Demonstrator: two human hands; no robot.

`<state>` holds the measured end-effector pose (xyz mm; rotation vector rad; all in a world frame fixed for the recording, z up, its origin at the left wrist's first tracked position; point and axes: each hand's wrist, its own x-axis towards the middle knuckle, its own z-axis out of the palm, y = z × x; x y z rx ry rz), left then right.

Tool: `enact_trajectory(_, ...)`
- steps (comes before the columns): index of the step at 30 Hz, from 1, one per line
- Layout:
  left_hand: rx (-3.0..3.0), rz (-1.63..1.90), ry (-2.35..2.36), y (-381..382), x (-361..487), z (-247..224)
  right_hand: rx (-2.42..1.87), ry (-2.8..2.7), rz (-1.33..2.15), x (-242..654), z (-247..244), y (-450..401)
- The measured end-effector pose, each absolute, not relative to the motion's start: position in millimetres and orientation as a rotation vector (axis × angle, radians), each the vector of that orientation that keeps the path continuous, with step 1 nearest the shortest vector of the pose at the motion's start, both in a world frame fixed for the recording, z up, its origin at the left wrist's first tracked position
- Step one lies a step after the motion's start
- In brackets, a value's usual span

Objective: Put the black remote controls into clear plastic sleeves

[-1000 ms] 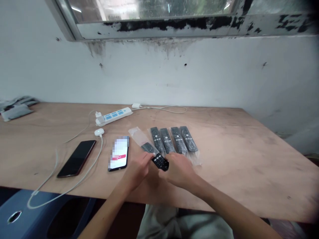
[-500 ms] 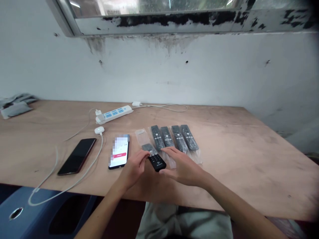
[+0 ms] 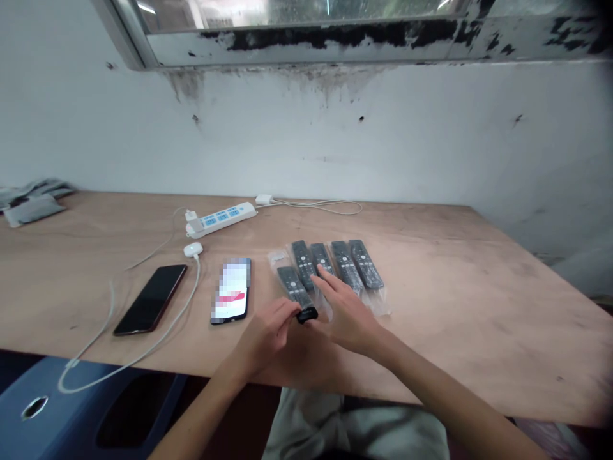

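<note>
table (image 3: 469, 306): four remotes (image 3: 345, 260) bagged, beyond the right hand (image 3: 348, 317), which is spread wide; left hand (image 3: 269, 328) pinches the bag (image 3: 278, 257) of a fifth remote (image 3: 292, 285) between hands, judged mostly in, near end bare.

Dark phone (image 3: 151, 300) near lit phone (image 3: 234, 289); white power strip (image 3: 224, 218) behind, charger (image 3: 194, 225) plugged in.
</note>
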<state>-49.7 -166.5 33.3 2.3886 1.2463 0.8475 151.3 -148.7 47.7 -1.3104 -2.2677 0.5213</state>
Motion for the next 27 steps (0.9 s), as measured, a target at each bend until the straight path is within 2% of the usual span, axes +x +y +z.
enact_trajectory(7, 2.402, 0.834, 1.231, -179.0, -44.3, 30.9, -1.368, -2.375, 0.168, 133.1, 38.3, -145.2)
enact_trajectory(14, 2.345, 0.933, 1.338, -181.6, -51.5, 25.0, -1.436, -2.404, 0.079, 101.3, 36.9, -139.5)
enact_trajectory(17, 2.214, 0.980, 1.432, -179.5, -53.8, 26.0, -1.426, -2.429, 0.138, 98.8, 34.8, -132.3)
enact_trajectory(22, 1.936, 1.020, 1.617, -163.8, -48.2, 30.1, -1.232, -2.479, 0.520, 135.6, 39.2, -117.5)
enact_trajectory(27, 1.928, 0.972, 1.787, -117.7, -35.8, 22.1, -1.465, -2.226, 0.471, 189.3, 34.7, -88.2)
